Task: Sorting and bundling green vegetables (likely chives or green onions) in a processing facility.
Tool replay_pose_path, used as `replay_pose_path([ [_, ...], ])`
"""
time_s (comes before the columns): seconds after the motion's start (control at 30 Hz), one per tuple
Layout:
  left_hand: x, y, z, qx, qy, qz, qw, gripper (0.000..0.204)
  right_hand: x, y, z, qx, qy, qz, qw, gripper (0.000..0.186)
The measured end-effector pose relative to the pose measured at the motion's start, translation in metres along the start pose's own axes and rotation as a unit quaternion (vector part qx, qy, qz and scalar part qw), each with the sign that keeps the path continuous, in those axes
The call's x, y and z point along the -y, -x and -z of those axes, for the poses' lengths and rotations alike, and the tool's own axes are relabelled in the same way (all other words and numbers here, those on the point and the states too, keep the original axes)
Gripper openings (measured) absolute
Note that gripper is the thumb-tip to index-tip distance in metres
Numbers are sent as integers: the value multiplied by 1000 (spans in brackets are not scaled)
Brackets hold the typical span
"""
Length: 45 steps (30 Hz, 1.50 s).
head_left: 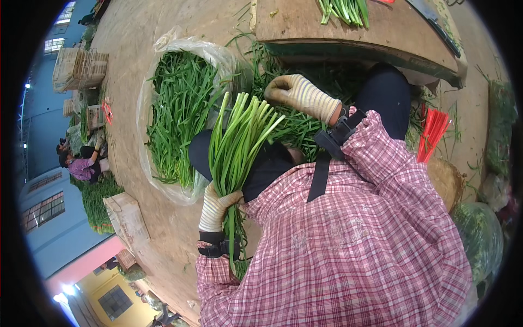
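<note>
My left hand [216, 210], in a striped knit glove, grips a bunch of leafy green stalks [238, 147] that look like green garlic. The bunch stands over my lap, its pale stem ends fanned out at the top and its leaf tips hanging past my wrist. Farther right, my right hand [297, 94], gloved as well, is held over loose greens [297, 128] between my knees. Its fingers are curled in toward the thumb, and whatever they may hold is hidden. A clear plastic bag [146, 117] packed with green leaves stands left of the bunch.
A wooden board table [305, 30] is ahead, with another small bunch [346, 12] on top. Red strips [434, 131] hang at my right, near a filled plastic bag [479, 234]. Crates [80, 70] and a seated person [81, 166] are far left.
</note>
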<state>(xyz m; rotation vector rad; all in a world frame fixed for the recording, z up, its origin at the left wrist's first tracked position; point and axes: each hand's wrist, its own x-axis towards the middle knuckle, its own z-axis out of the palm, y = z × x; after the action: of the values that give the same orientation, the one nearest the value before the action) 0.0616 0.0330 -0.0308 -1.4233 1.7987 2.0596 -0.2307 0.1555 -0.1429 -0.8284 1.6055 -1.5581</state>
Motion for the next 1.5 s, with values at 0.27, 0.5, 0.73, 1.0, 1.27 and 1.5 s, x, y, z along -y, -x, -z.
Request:
replay_pose_path([
  [0.27,5,-5,3,12,-75,-35,997,34,-14,5,-12,22,-34,-15,999,30],
  [0.5,8,-4,4,14,-76,-19,997,32,-17,12,-27,8,-64,-38,997,32],
  [0.73,-3,8,-3,7,115,42,992,44,-8,5,41,-180,356,-159,903,30],
  [1.0,22,-3,8,20,313,72,947,56,-10,22,-42,104,22,-1,994,61],
  [1.27,14,-1,12,21,324,53,944,56,-18,25,9,107,427,-124,889,51],
  [1.5,-14,-4,-18,29,31,-42,998,27,54,4,-1,-23,-53,64,996,54],
])
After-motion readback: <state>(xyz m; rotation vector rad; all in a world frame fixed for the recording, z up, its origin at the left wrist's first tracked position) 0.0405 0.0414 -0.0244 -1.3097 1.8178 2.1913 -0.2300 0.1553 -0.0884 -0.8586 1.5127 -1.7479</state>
